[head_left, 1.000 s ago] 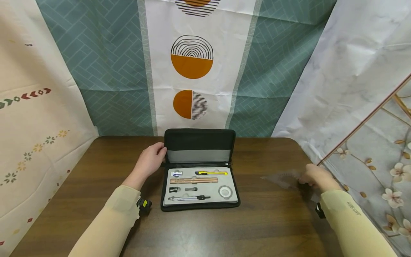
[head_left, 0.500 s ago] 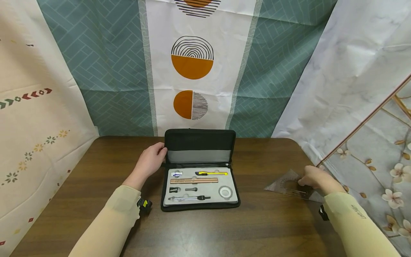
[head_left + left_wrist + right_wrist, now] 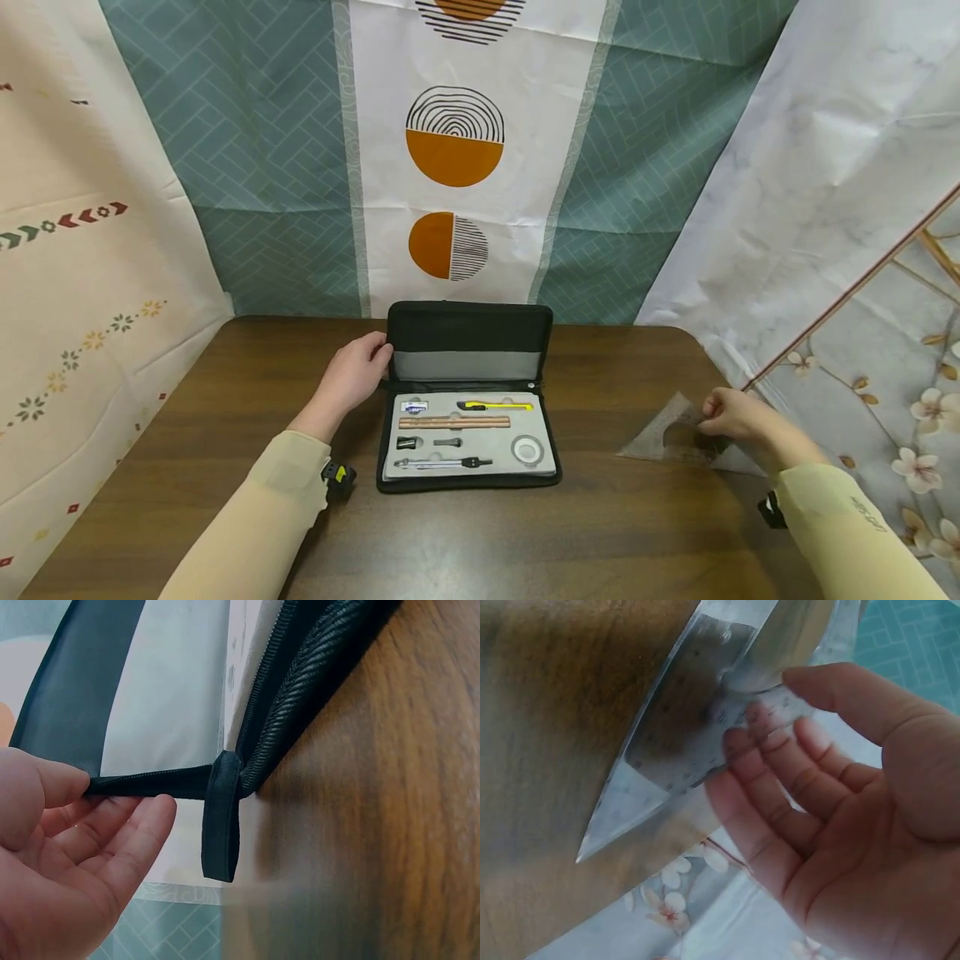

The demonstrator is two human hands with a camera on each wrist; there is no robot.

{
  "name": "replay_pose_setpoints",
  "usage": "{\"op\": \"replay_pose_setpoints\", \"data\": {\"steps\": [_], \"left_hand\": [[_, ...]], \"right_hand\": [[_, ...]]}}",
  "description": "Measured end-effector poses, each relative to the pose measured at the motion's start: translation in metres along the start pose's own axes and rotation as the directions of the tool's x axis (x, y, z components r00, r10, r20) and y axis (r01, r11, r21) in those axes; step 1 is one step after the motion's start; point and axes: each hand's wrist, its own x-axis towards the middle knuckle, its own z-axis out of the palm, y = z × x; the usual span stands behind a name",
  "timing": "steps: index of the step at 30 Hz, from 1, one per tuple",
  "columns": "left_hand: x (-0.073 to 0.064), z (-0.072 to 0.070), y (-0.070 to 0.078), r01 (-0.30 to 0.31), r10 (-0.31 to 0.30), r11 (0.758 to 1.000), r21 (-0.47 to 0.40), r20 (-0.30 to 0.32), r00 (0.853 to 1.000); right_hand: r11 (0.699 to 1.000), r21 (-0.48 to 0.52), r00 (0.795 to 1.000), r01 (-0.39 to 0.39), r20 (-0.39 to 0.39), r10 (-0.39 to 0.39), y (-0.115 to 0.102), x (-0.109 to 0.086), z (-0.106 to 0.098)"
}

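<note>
Near the table's middle a black zip case stands unfolded, its lid raised at the back. My left hand pinches the lid's left edge between thumb and fingers, seen closely in the left wrist view beside a black fabric loop. At the table's right side my right hand grips a clear set square with a cut-out in its middle. Through the transparent plastic several fingers show behind it in the right wrist view, with the thumb at the cut-out's edge.
Slots in the case's grey insert hold an eraser, a yellow cutter knife, wooden pencils, a sharpener, a compass and a white tape roll. Patterned cloths hang around the wooden table.
The set square, blurred a second ago, now shows more distinctly in the right hand, which has shifted slightly right. My left hand keeps its grip on the lid.
</note>
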Motion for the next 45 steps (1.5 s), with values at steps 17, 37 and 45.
{"op": "replay_pose_setpoints", "data": {"steps": [17, 37, 45], "left_hand": [[0.001, 0.0, -0.002, -0.009, 0.009, 1.0, -0.001, 0.009, 1.0], [0.0, 0.0, -0.001, 0.005, -0.005, 1.0, -0.006, 0.018, 1.0], [0.0, 0.0, 0.0, -0.004, 0.004, 1.0, -0.001, 0.012, 1.0]], "right_hand": [[0.969, 0.18, 0.985, 0.168, -0.059, -0.159, -0.018, -0.013, -0.004], [0.976, 0.058, 0.96, 0.209, -0.201, -0.194, -0.117, 0.006, -0.02], [0.955, 0.079, 0.925, 0.285, -0.285, -0.252, -0.151, 0.02, -0.014]]}}
